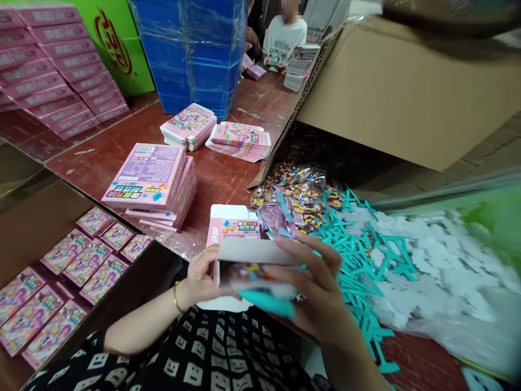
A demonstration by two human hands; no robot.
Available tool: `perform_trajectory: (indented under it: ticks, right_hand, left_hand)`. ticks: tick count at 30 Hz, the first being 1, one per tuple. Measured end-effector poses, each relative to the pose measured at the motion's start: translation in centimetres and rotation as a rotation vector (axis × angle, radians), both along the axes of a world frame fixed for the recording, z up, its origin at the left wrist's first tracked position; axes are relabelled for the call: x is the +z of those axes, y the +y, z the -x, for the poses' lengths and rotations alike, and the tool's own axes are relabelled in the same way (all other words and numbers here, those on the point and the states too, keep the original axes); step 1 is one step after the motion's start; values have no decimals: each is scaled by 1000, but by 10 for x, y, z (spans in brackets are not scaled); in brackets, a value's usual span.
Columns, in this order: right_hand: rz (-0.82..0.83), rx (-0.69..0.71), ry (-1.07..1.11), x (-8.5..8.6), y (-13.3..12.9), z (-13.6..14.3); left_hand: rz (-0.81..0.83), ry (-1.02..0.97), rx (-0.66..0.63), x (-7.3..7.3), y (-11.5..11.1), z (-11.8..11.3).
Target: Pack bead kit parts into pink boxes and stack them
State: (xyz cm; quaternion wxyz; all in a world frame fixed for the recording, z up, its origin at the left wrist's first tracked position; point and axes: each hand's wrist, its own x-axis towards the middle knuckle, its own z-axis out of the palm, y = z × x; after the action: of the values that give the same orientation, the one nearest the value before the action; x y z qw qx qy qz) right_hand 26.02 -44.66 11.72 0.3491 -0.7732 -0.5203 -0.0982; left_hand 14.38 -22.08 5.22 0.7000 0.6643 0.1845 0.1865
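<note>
In the head view, my left hand (203, 277) is wrapped round the left side of an open box (252, 251), whose white flaps stick out. Inside the box, bright multicoloured contents show, blurred. At the box's opening my right hand (315, 282) has its fingers closed on a blurred teal piece (268, 304). Just behind the held box lies a pink carton (234, 225) with a white flap. To the right of my hands is a heap of teal plastic pieces (354, 260), with bags of coloured beads (307, 195) and purple packets (279, 214) beyond my right hand.
Pink boxes (144, 176) are stacked left of my hands, with flat cartons (189, 127) behind. Blue bins (191, 54) stand farther back. A large cardboard box (399, 92) and white pieces (443, 260) are at right. An open carton of pink boxes sits lower left. A person (285, 41) is beyond.
</note>
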Motion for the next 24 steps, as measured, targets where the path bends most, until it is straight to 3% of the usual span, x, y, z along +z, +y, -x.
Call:
perform_trajectory:
  ticks: [3,5,9,12,14,16,18,21,24]
  right_hand:
    - [-123,-56,-108,-9,27,-14]
    - [-266,-82,-33,-27,33,-21]
    - [-296,-32,113,-71,46,-18]
    - [-381,-89,119,-83,59,-9]
    - [-482,-137,41,-73,61,-7]
    - [-509,-177,-127,-52,59,-7]
    - [-387,-181,-323,-28,58,-7]
    - [-92,-66,-506,2,62,-7]
    - [25,32,-495,9,62,-11]
  left_hand:
    - [-55,-47,96,-31,9,-11]
    - [-102,-113,139,-38,15,-18]
    - [-365,-273,145,-24,15,-32]
    - [-522,-314,139,-5,8,-39]
    - [-592,-381,139,2,5,-42]
    - [-650,-470,154,4,4,-42]
    - [-680,-542,143,2,4,-42]
    - [-690,-601,102,-3,3,-42]
    - [-687,-630,136,-9,4,-43]
